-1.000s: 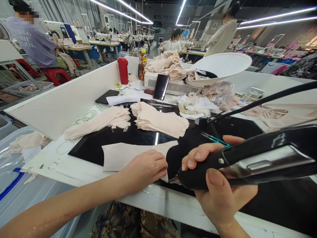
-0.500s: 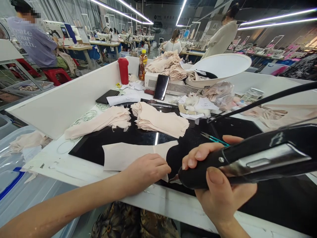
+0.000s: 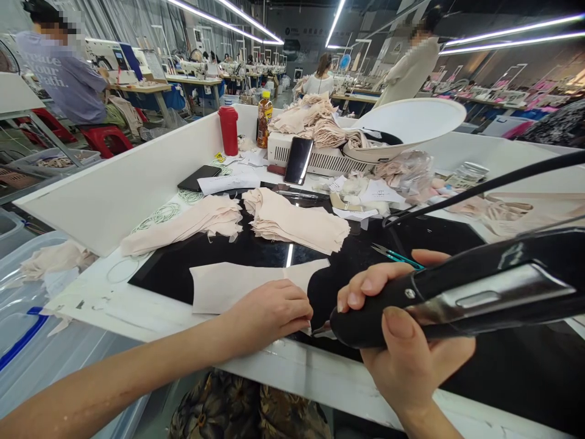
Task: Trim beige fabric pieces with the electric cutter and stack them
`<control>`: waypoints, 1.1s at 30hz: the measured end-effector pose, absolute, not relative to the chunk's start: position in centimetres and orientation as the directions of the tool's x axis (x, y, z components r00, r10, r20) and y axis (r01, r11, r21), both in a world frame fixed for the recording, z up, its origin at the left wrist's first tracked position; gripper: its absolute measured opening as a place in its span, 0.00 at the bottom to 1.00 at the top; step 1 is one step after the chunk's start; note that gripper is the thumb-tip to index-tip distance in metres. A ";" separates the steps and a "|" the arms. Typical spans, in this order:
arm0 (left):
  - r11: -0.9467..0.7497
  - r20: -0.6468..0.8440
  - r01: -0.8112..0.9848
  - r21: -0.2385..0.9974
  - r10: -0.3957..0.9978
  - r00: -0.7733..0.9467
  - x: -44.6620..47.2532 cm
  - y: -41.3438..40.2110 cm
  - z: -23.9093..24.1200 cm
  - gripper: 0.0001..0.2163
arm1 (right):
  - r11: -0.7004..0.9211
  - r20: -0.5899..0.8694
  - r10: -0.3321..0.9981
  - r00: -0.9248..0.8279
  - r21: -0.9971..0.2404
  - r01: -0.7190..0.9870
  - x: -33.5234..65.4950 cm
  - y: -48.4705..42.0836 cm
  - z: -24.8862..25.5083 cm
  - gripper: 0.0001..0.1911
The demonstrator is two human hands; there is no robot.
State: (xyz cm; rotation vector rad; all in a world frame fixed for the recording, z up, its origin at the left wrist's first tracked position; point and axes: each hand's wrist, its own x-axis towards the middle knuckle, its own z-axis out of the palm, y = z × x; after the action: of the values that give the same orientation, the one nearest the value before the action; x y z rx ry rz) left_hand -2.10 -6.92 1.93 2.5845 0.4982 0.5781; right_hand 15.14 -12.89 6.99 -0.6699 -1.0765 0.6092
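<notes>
My right hand [image 3: 406,353] is wrapped round a black handheld tool [image 3: 457,299] with a cord. The tool's metal tip [image 3: 322,329] touches the near edge of a beige fabric piece [image 3: 233,283] lying on the black mat [image 3: 365,256]. My left hand [image 3: 269,311] presses down on that fabric piece, fingers curled together, right next to the tip. Two stacks of beige fabric pieces [image 3: 297,222] lie farther back on the mat.
Teal snips [image 3: 395,256] lie on the mat by my right hand. Behind are a phone [image 3: 298,160], a red flask [image 3: 227,129], a drink bottle [image 3: 263,119], a white box with fabric [image 3: 320,160] and a white lamp shade [image 3: 406,122]. Other people work in the background.
My left hand has slid a little nearer along the fabric's edge. The tool has stayed almost still.
</notes>
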 end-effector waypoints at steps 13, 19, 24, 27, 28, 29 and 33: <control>-0.834 0.358 0.197 0.515 0.418 0.835 -2.3 -6.8 1.3 0.03 | 0.639 0.547 0.738 0.395 -0.755 -0.148 15.0 -12.8 7.2 0.24; -0.832 0.363 0.194 0.520 0.421 0.831 -2.4 -6.8 1.1 0.03 | 0.658 0.556 0.709 0.434 -0.744 -0.121 14.9 -12.4 7.3 0.24; -0.836 0.360 0.198 0.512 0.418 0.834 -2.2 -6.9 1.3 0.03 | 0.650 0.559 0.715 0.420 -0.753 -0.103 14.9 -12.3 7.1 0.24; -0.834 0.361 0.203 0.513 0.424 0.830 -2.2 -7.0 1.3 0.05 | 0.637 0.555 0.732 0.396 -0.763 -0.109 14.9 -12.5 7.1 0.23; -0.832 0.363 0.202 0.516 0.427 0.828 -2.2 -7.0 1.3 0.05 | 0.634 0.554 0.733 0.395 -0.766 -0.104 14.9 -12.5 7.1 0.23; -0.830 0.365 0.201 0.521 0.429 0.826 -2.2 -7.0 1.3 0.05 | 0.631 0.551 0.734 0.398 -0.770 -0.097 14.9 -12.6 7.1 0.22; -0.827 0.374 0.187 0.529 0.425 0.824 -2.3 -6.9 1.1 0.06 | 0.616 0.532 0.737 0.417 -0.783 -0.090 14.7 -12.6 7.1 0.23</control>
State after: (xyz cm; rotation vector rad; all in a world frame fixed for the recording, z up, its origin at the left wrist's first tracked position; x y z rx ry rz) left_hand -2.32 -6.87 1.13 2.5249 0.4531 0.6718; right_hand 14.70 -12.60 7.13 -0.7505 -1.0164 0.5846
